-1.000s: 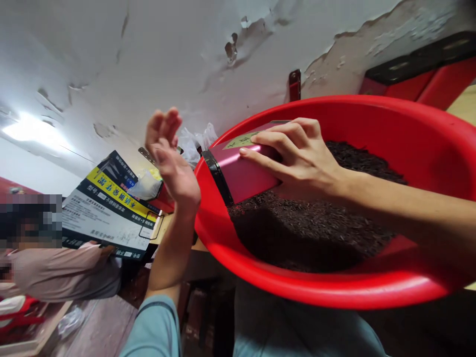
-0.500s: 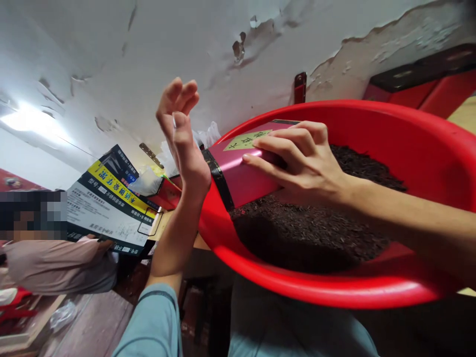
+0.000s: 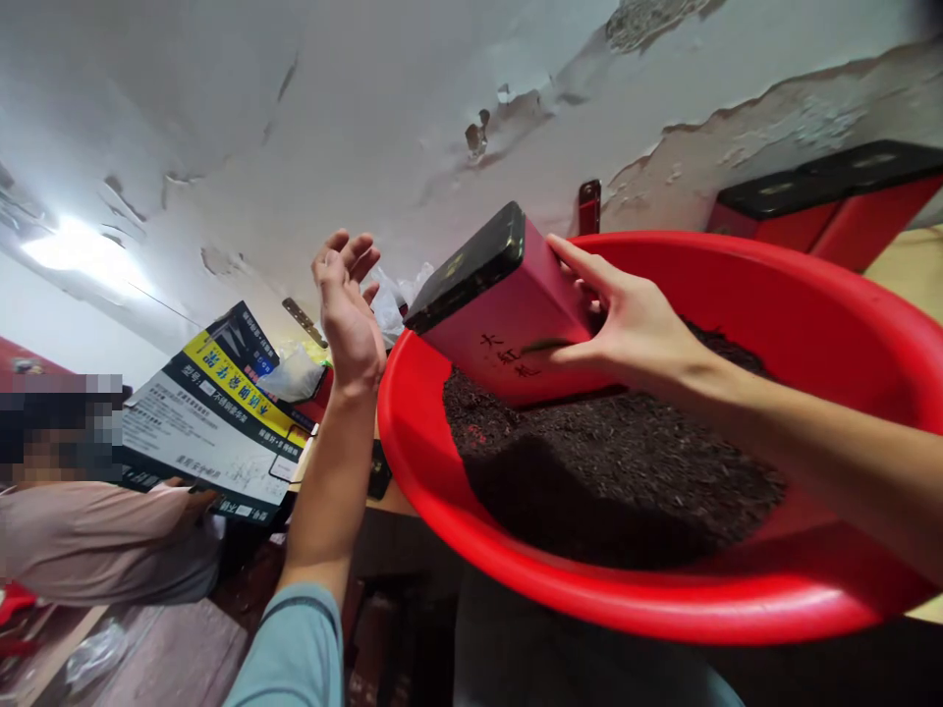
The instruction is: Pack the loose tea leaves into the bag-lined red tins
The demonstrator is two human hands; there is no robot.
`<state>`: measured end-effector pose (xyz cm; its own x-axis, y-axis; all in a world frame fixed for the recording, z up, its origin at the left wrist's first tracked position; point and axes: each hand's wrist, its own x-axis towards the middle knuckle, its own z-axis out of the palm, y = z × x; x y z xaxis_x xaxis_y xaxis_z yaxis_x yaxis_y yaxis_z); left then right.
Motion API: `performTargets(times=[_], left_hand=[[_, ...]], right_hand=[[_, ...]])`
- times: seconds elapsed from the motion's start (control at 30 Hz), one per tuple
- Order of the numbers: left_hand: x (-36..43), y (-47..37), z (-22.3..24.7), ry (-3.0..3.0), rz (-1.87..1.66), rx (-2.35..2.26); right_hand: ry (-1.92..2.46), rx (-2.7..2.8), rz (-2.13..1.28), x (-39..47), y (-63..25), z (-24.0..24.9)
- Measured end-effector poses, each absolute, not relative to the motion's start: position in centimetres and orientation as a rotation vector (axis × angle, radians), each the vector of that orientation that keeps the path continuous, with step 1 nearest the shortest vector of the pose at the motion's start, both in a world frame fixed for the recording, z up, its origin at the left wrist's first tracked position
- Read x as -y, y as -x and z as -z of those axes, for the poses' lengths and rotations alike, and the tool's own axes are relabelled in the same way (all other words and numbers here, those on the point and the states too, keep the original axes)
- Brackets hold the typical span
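Observation:
My right hand [image 3: 626,319] grips a red tea tin [image 3: 526,329] by its side, thumb on the near face and fingers on the far one. The tin's black lid [image 3: 471,270] faces up and to the left, and dark characters mark its red front. Below the tin, a large red basin [image 3: 663,599] holds a heap of dark, loose tea leaves [image 3: 626,462]. Raised beyond the basin's left rim is my left hand [image 3: 350,309], with nothing in it and its fingers apart, slightly curled. A gap separates it from the tin.
Red boxes with black lids [image 3: 832,201] stand behind the basin at right. A large printed cardboard sheet [image 3: 228,422] stands at left, near a person in a light brown shirt [image 3: 110,535]. Clear plastic bags [image 3: 390,304] lie behind my left hand. The wall [image 3: 413,118] is peeling.
My right hand has turned the tin, so its black lid and another lettered face now show. My left hand has moved away from the tin's end and lowered slightly.

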<state>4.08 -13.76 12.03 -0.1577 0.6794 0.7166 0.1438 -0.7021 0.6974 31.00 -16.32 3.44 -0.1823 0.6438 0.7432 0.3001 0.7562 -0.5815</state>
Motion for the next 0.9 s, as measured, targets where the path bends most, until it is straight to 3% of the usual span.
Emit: performTargets(times=[0.17, 0.37, 0.47, 0.6, 0.73, 0.9], left_hand=[[12.4, -3.1, -14.0, -1.700, -1.866, -0.932], [11.6, -3.5, -16.6, -1.970, -1.886, -0.818], [12.1, -6.1, -14.9, -2.244, -1.357, -0.663], [13.7, -8.3, -13.3, -2.363, -1.195, -0.685], [14.6, -7.5, -13.9, -2.430, -0.689, -0.758], [13.3, -5.5, -15.0, -2.416, -0.624, -0.877]], right_hand=[[0.708, 1.759, -0.721, 16.6, -31.6, -4.3], [0.719, 1.718, -0.844, 17.3, -31.5, -5.4], [0.754, 1.702, -0.887, 18.1, -31.0, -5.6], [0.792, 1.721, -0.918, 18.6, -30.7, -5.8], [0.804, 1.697, -0.986, 18.3, -30.5, -5.7], [0.801, 1.784, -0.884, 17.7, -30.3, -5.1]])
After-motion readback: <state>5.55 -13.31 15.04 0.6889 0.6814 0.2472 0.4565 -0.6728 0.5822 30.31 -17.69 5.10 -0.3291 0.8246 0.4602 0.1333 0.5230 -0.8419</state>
